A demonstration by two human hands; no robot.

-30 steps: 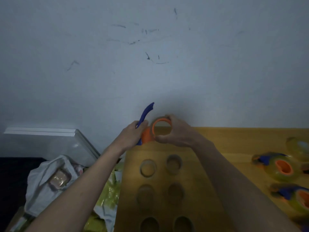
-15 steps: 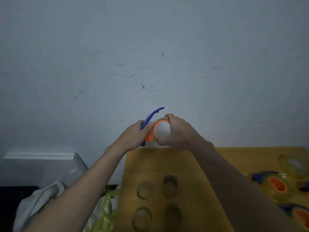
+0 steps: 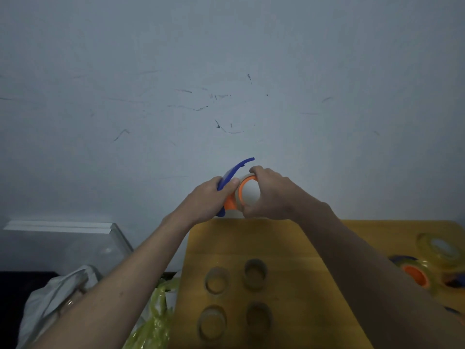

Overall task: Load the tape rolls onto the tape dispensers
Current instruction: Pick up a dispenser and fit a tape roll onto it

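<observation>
**Seating a roll on the blue dispenser, held up over the counter**

Both hands work in the air above the far edge of the yellow counter (image 3: 251, 238), close to the scuffed wall. The left hand (image 3: 210, 197) is clenched around the blue tape dispenser (image 3: 232, 171), whose curved blue arm sticks up and to the right past the knuckles. The right hand (image 3: 270, 195) grasps the tape roll (image 3: 245, 195), fingers curled over its top and thumb beneath, and holds it against the dispenser's orange hub, which shows as a ring through the roll's middle. The roll looks partly on the hub; whether it is fully home cannot be told from here.

The step in hand, by my reading, is pressing this roll onto the hub. The next move likely calls for a square push along the hub's axis while the left hand braces the frame, then drawing the tape's free end toward the cutter. A skewed push could jam the roll.

On the counter's right side lie dispensers already loaded (image 3: 415, 274) and a loose clear roll (image 3: 439, 248). Four empty cardboard cores (image 3: 217, 280) stand nearer the person. Off the counter's left edge sit crumpled plastic bags (image 3: 151, 321).
</observation>
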